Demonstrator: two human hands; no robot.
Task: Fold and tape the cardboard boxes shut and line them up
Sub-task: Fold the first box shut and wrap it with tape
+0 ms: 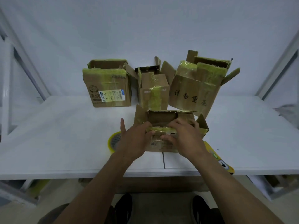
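Head view looks down over a white worktop (64,135) on which four used cardboard boxes stand. The front box (163,117) sits just ahead of the person, close enough for both arms to work on it without stretching. Its top is open, with the side flaps standing out to left and right.

Both hands meet on its near flap (159,127), the edge wrapped in old yellow-green tape. The left hand (134,139) has its fingers curled over that edge, while its thumb sticks up apart from them. The right hand (182,136) grips the same flap from the other side, fingers on top and thumb beneath. Holding at two points probably lets the flap bend along its whole crease rather than buckle at one corner.

The tape roll (113,140) lies flat just left of the box, partly hidden by the left hand, within easy reach for sealing. A yellow tool (225,166) lies under the right forearm near the worktop's edge; what it is I cannot tell.

Further back, the left box (110,92), middle box (153,92) and right box (194,92) form a rough row, all with their flaps up. The right one stands skewed, so none looks finished.
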